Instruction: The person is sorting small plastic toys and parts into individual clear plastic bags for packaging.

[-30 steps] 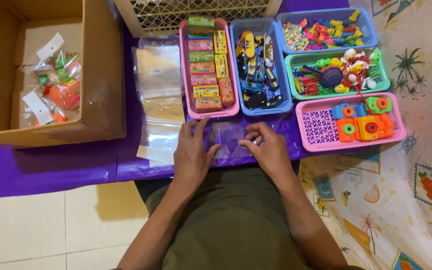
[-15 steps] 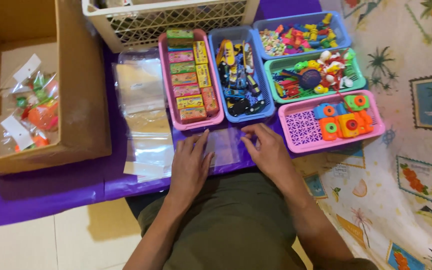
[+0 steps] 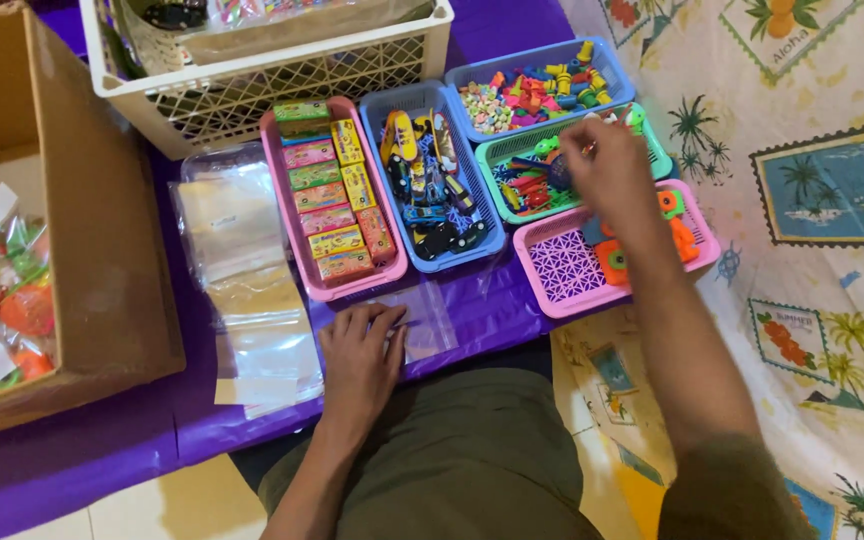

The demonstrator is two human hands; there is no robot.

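lower centre: left hand [image 3: 357,355] lies flat, fingers spread, pressing a clear plastic bag [image 3: 422,320] on the purple cloth [image 3: 102,440]. left of it, a stack of bags [image 3: 247,290]; far left, a cardboard box [image 3: 102,250]. upper right: right hand [image 3: 607,165], fingers curled over the green basket [image 3: 657,150] of toys; whether it holds anything cannot be told. its forearm hides part of the pink basket [image 3: 562,275]. top: white crate [image 3: 282,75].
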